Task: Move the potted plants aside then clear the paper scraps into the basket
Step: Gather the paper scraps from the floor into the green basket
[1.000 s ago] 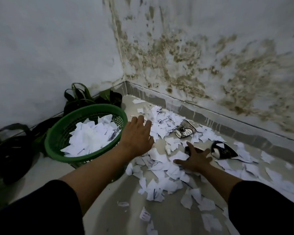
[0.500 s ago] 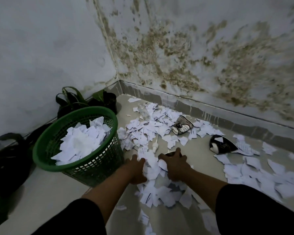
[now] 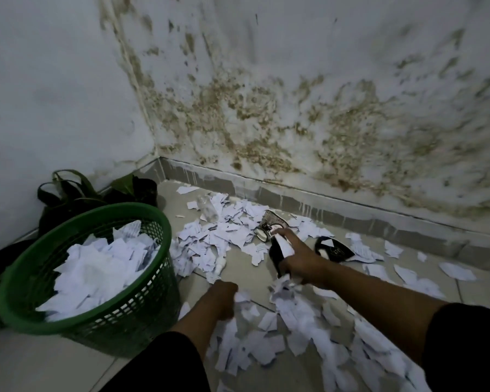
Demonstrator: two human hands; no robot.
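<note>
A green basket [image 3: 125, 321] stands on the floor at the left, about half full of white paper scraps. More paper scraps [image 3: 215, 239] lie across the tiles from the corner to the right and toward me. My left hand [image 3: 222, 298] is low beside the basket, its fingers curled on a few scraps. My right hand [image 3: 297, 261] is raised a little over the floor and grips white scraps together with a dark flat wrapper [image 3: 275, 257]. Two potted plants [image 3: 68, 190] in dark bags stand against the left wall behind the basket.
A crushed printed packet [image 3: 269, 223] and a black packet [image 3: 334, 251] lie among the scraps near the stained back wall. A clear bottle [image 3: 207, 210] lies near the corner. Dark bags [image 3: 0, 264] sit at the far left edge.
My hands, pressed together on a pile half a second ago, have come apart. The right hand has risen with scraps and a dark wrapper. The left has drawn back toward me.
</note>
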